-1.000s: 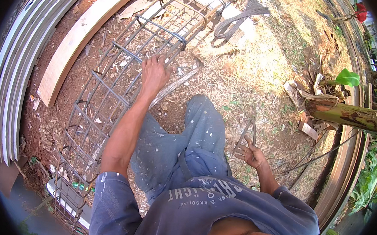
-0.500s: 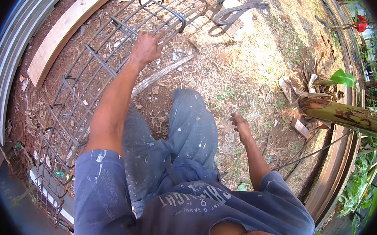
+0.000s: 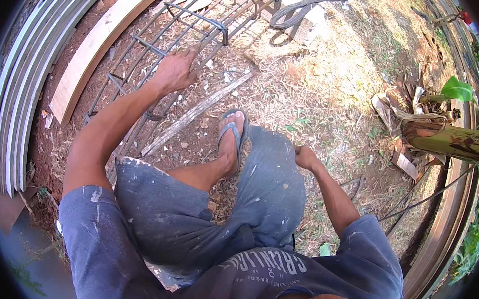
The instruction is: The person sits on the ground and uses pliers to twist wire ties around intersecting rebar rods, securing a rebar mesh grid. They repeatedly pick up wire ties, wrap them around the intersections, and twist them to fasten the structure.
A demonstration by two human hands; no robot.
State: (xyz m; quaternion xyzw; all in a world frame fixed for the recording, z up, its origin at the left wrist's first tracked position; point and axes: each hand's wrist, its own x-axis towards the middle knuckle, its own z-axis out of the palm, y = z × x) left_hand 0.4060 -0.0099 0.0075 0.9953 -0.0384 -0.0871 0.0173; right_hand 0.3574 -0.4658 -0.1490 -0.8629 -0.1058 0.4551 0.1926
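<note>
A long cage of steel reinforcing bars (image 3: 196, 15), tied with bent stirrups, lies on the ground from the upper middle down the left side. My left hand (image 3: 175, 71) is closed over one of its long bars, fingers pointing away from me. My left leg covers the cage's near part. Beside my right knee, over dry grass, my right hand (image 3: 306, 157) has its fingers curled in. The knee edge and the curl of the fingers hide what it holds, if anything. A coil of thin tie wire (image 3: 302, 12) lies past the cage's far end.
A pale timber board (image 3: 99, 51) and stacked corrugated sheets (image 3: 23, 101) lie to the left. A weathered wood strip (image 3: 197, 113) lies before my sandalled foot (image 3: 230, 140). A banana stem (image 3: 445, 141) juts in at right, near long planks (image 3: 445, 219).
My left leg has swung across to the left over the cage, bringing a foot into sight. My left hand stays on the cage. My right hand has drawn in to the knee, fingers more curled.
</note>
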